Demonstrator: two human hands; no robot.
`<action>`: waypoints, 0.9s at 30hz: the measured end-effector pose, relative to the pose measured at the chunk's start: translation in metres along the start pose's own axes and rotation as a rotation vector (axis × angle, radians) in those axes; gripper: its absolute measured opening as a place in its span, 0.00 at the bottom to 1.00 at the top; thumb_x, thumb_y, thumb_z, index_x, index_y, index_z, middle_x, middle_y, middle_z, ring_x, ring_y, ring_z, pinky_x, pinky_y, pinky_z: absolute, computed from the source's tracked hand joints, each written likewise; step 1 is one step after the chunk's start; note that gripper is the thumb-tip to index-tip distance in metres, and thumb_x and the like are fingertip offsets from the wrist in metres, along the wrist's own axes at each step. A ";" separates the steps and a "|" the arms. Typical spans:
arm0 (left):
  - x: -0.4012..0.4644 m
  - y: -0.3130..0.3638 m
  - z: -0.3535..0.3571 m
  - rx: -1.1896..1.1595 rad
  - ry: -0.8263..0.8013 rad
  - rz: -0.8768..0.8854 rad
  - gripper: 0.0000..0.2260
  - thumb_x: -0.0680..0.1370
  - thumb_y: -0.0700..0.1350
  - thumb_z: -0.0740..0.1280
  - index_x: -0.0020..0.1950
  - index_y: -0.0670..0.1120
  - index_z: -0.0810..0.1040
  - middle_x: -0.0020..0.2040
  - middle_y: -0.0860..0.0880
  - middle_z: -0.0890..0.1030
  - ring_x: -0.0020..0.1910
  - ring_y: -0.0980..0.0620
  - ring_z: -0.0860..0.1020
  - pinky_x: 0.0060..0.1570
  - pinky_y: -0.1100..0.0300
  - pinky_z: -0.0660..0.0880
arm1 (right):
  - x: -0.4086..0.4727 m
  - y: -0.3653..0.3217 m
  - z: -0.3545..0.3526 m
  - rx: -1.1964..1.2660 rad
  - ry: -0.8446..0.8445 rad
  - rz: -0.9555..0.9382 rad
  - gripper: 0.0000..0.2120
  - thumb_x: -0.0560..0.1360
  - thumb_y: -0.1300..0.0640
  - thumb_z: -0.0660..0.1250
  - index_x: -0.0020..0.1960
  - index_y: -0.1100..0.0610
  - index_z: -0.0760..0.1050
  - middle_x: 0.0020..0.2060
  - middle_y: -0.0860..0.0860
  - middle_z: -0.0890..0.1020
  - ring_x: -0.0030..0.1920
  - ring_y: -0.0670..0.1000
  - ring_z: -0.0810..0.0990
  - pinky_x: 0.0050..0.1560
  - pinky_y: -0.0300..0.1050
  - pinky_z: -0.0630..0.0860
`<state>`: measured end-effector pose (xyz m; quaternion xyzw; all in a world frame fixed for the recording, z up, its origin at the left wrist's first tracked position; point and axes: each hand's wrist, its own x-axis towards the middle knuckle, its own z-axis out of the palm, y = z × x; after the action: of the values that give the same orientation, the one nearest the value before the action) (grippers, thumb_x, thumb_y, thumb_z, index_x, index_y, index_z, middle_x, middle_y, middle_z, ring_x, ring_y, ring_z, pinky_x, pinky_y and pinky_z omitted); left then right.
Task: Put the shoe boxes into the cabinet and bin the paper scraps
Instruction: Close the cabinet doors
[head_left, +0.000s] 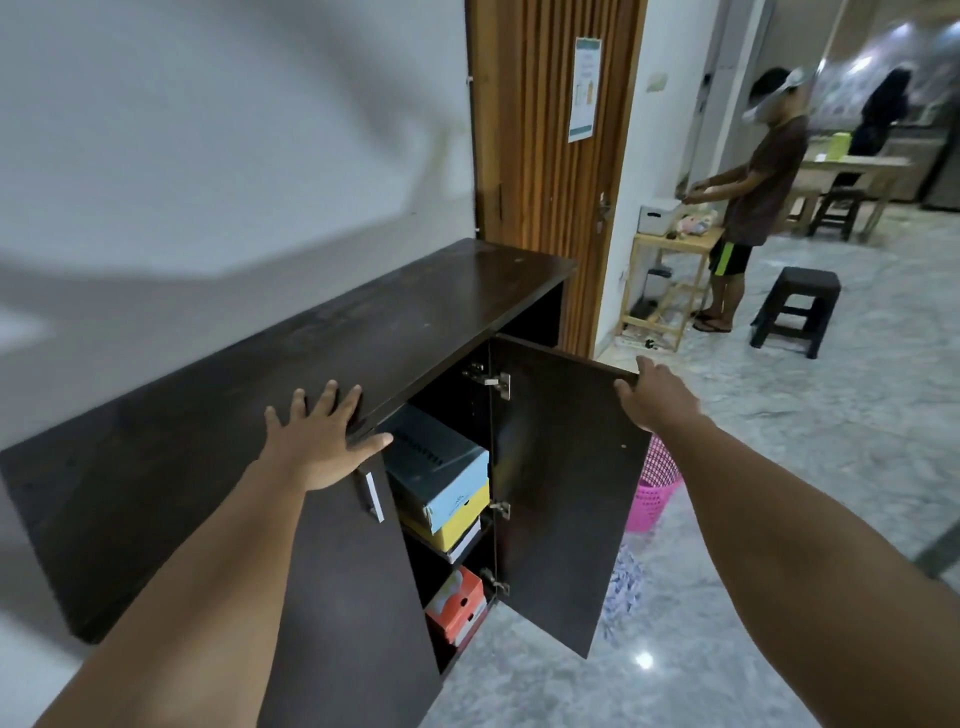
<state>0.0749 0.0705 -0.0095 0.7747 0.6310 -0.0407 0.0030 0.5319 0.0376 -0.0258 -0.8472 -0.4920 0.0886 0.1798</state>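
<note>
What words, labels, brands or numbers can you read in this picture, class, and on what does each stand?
None reads clearly.
Blue shoe box: dark lettering on the lid, too blurred to read.
Poster on the wooden door: print too small.
Orange shoe box: only a picture, no legible words.

Four shoe boxes (441, 470) are sitting in one cabinet (260, 364); one pink basket (652, 493), two stools (795, 306) and two other people (753, 197) are showing.

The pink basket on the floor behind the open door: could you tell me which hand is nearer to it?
Right. The right hand grips the open cabinet door's top edge, above the pink basket. The left hand rests flat on the cabinet top, farther off.
</note>
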 end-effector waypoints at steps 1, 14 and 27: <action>0.006 0.004 -0.002 -0.013 -0.004 0.003 0.44 0.70 0.80 0.40 0.82 0.60 0.40 0.84 0.51 0.43 0.82 0.36 0.44 0.76 0.30 0.46 | -0.003 0.005 0.001 0.029 0.014 -0.033 0.26 0.82 0.40 0.57 0.73 0.54 0.70 0.67 0.59 0.77 0.65 0.62 0.77 0.64 0.62 0.76; 0.042 -0.014 -0.005 -0.150 0.090 0.229 0.26 0.85 0.58 0.46 0.82 0.52 0.57 0.83 0.50 0.55 0.82 0.40 0.52 0.78 0.37 0.51 | -0.133 -0.060 0.059 0.699 -0.119 0.060 0.15 0.85 0.50 0.62 0.46 0.54 0.83 0.43 0.52 0.83 0.46 0.53 0.84 0.38 0.41 0.76; 0.048 -0.018 0.003 -0.231 0.125 0.262 0.26 0.85 0.58 0.49 0.81 0.51 0.60 0.82 0.48 0.58 0.81 0.38 0.53 0.77 0.35 0.49 | -0.165 -0.207 0.166 0.604 0.083 0.049 0.18 0.79 0.48 0.58 0.64 0.47 0.81 0.53 0.53 0.87 0.52 0.58 0.85 0.54 0.56 0.82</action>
<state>0.0665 0.1207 -0.0153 0.8458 0.5242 0.0811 0.0579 0.2286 0.0245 -0.1020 -0.7700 -0.4149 0.2007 0.4413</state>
